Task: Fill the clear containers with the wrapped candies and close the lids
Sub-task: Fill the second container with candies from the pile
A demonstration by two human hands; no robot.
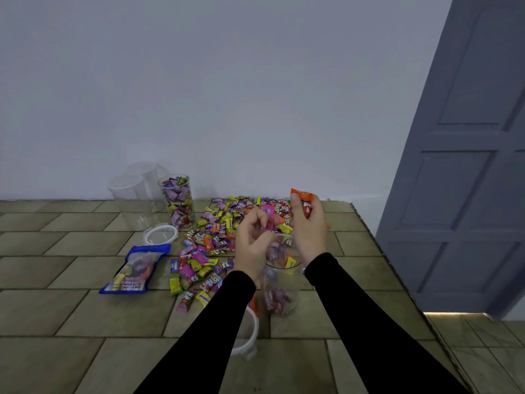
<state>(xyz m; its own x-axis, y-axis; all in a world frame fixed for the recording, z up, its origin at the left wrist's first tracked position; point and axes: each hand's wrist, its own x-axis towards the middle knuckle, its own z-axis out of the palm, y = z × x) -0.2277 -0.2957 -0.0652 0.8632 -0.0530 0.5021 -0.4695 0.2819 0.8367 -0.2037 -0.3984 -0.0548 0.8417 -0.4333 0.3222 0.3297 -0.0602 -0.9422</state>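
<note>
A clear container (284, 282) stands on the tiled floor between my forearms, partly filled with purple and yellow candies. My right hand (309, 226) grips an orange wrapped candy (305, 201) above its rim. My left hand (252, 240) hovers over the rim with loosely curled fingers; blurred candies fall beneath it. A pile of wrapped candies (216, 240) spreads across the floor behind and left of the container. A filled open container (177, 200) stands near the wall, with two empty clear containers (132, 200) to its left.
A white-rimmed lid (160, 234) lies by the filled container. Another lid (250, 336) sits under my left forearm. A blue candy bag (133, 268) lies on the left. A grey door (460, 166) stands at the right, beyond the raised floor's edge.
</note>
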